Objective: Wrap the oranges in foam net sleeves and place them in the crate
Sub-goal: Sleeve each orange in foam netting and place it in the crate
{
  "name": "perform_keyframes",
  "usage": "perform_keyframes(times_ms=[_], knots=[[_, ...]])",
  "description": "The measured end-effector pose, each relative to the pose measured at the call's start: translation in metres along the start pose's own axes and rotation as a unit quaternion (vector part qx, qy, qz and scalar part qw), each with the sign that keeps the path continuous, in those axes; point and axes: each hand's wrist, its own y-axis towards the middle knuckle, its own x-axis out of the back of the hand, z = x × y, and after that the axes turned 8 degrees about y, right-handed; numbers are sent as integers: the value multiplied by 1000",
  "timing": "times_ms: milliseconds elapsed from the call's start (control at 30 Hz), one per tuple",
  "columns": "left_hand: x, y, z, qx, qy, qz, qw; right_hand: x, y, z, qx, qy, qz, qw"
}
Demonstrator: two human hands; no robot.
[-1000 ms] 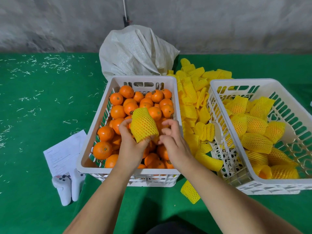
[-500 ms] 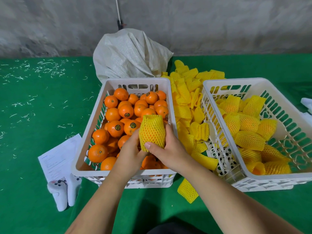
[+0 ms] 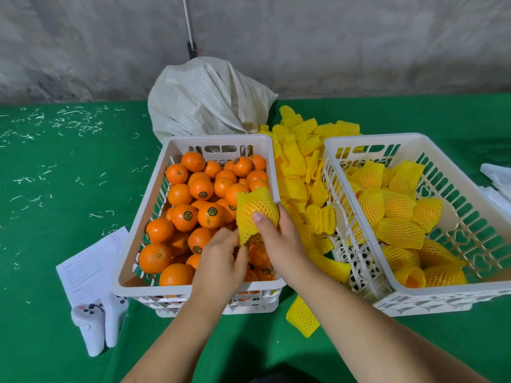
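Note:
My right hand (image 3: 279, 239) grips an orange wrapped in a yellow foam net sleeve (image 3: 255, 208), thumb on its front, above the right side of the left crate. My left hand (image 3: 221, 261) pinches the sleeve's lower edge from the left. The left white crate (image 3: 138, 239) holds several bare oranges (image 3: 184, 217). The right white crate (image 3: 367, 236) holds several sleeved oranges (image 3: 398, 205). A pile of empty yellow sleeves (image 3: 298, 167) lies between the two crates.
A white woven sack (image 3: 204, 98) stands behind the left crate. A paper sheet (image 3: 88, 266) and two white controllers (image 3: 96, 327) lie at the left front. One loose sleeve (image 3: 302, 316) lies on the green cloth in front. White plastic (image 3: 497, 178) sits at the right edge.
The sleeved orange has moved right, toward the crate's right wall, and tilted. My left hand dropped from its side to the sleeve's lower edge while my right hand kept its grip.

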Motion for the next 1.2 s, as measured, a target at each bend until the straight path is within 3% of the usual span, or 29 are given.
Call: perform_keyframes(times_ms=[133,200,300,400,433,500,633,700,800,867,933,967,1000,1100,1133,1200], knots=[[-16,-8,-18,-50,93,72,992,43,10,11,-23,85,-114,990],[-17,-2,-13,-21,65,100,993,92,20,17,5,5,-213,977],[-19,22,6,115,47,191,974,161,30,12,15,-163,-299,940],[-27,42,14,159,73,400,899,182,27,-9,-96,-357,-227,901],[-30,45,14,153,70,469,867,181,24,-14,-100,-433,-193,875],[-38,47,13,151,97,560,809,178,22,-18,-17,-578,-140,804],[-50,50,5,139,212,546,798,173,21,-31,257,-741,19,620],[-49,50,-1,121,207,530,813,172,21,-32,283,-780,125,544],[-53,47,2,121,163,510,836,159,23,-34,99,-857,250,440],[-54,48,5,125,156,501,842,150,22,-53,-65,-852,294,428],[-49,48,4,159,154,461,859,145,15,-72,-178,-819,328,436],[-44,47,5,177,146,426,875,144,12,-76,-193,-804,322,460],[-37,45,7,187,131,384,895,145,10,-79,-184,-783,296,516],[-12,36,13,170,29,245,954,150,11,-67,-100,-594,183,777],[-4,33,11,156,-10,210,965,151,13,-57,-84,-511,138,844],[5,29,0,151,-104,154,971,148,12,-33,-44,-366,78,926]])
